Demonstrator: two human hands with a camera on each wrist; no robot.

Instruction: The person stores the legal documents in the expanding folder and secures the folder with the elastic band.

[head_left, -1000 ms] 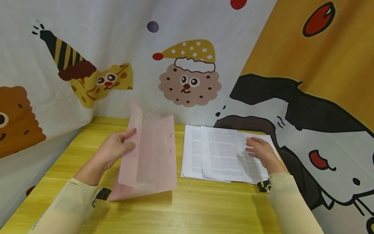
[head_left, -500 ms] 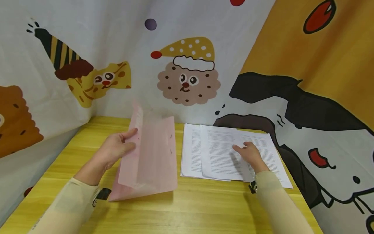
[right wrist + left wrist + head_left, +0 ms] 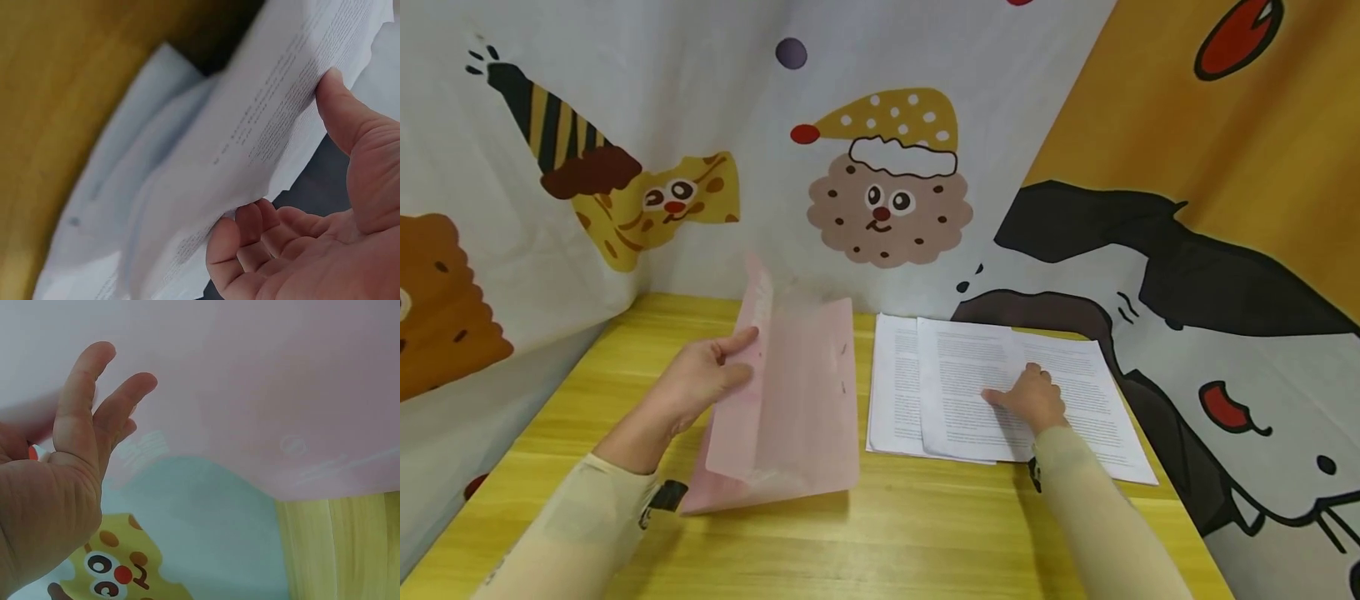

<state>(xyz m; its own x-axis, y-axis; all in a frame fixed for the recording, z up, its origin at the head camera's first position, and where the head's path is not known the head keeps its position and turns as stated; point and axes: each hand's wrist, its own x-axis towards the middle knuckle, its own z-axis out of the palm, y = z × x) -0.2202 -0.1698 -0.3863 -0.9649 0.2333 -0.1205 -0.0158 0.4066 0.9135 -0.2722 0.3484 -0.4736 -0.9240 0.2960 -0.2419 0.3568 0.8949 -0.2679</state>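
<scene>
My left hand (image 3: 707, 375) holds the raised cover of a pink translucent folder (image 3: 805, 392), which stands partly open on the table. In the left wrist view two fingers (image 3: 78, 403) stretch out in front of the pink sheet (image 3: 250, 381). To the folder's right lie overlapping printed papers (image 3: 970, 392). My right hand (image 3: 1033, 398) is over them, at the right edge of the middle papers. Its thumb (image 3: 344, 106) rests on the printed face in the right wrist view, while curled fingers (image 3: 228, 247) take the edge of the papers (image 3: 250, 144).
A yellow wood-grain table (image 3: 887, 533) carries everything. Behind it hangs a white cloth (image 3: 700, 75) with cartoon prints, reaching down to the table's back edge. Another printed sheet (image 3: 1105, 417) lies at the right, near the table's right edge.
My right hand has moved left from the right-hand sheet to the edge of the middle papers, its thumb now spread to the left. The left hand and the folder have hardly moved.
</scene>
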